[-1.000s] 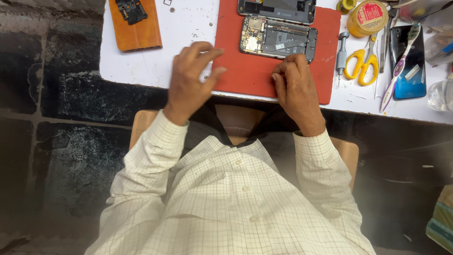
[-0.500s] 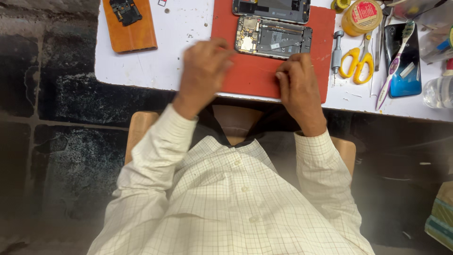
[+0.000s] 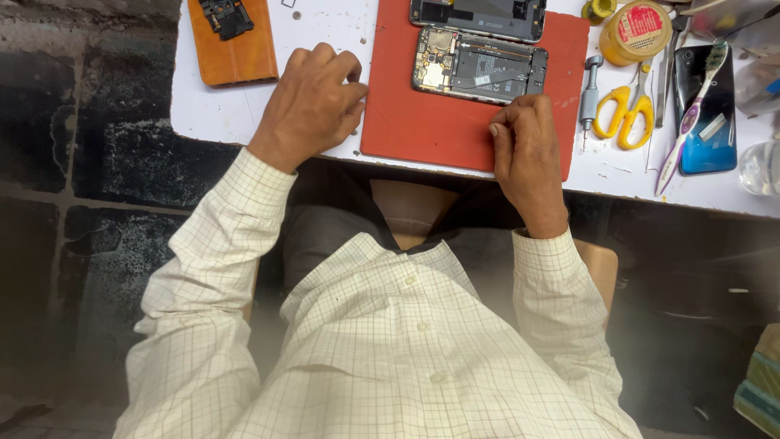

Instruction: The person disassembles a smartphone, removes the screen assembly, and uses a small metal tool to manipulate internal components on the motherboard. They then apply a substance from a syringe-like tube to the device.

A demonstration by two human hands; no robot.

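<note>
- My left hand [image 3: 313,102] rests left of centre in the upper frame, on the white surface [image 3: 244,114], fingers curled loosely inward and fingertips at the left edge of the flat red rubbery work mat [image 3: 439,130]. It grips nothing that I can see.
- My right hand [image 3: 526,150] lies on the lower right part of the mat, fingers folded into a narrow pinch. Whether something tiny sits between them, I cannot tell.
- The opened dark phone body with its exposed circuit board and battery [image 3: 479,65] lies flat on the mat just above my right hand, top centre of the frame. The mat likely keeps it from sliding.
- A second dark phone panel [image 3: 479,15] lies above it at the frame's top edge.
- To the right, off the mat, lie a small metal screwdriver [image 3: 588,85], yellow-handled scissors [image 3: 624,110] and a purple-and-white toothbrush [image 3: 689,114] across a blue phone [image 3: 707,146], all within my right hand's reach.
- A round yellow tin with a red lid label [image 3: 634,32] stands at upper right.
- At upper left, an orange-brown wooden block [image 3: 240,49] carries a small black part [image 3: 223,15].
</note>
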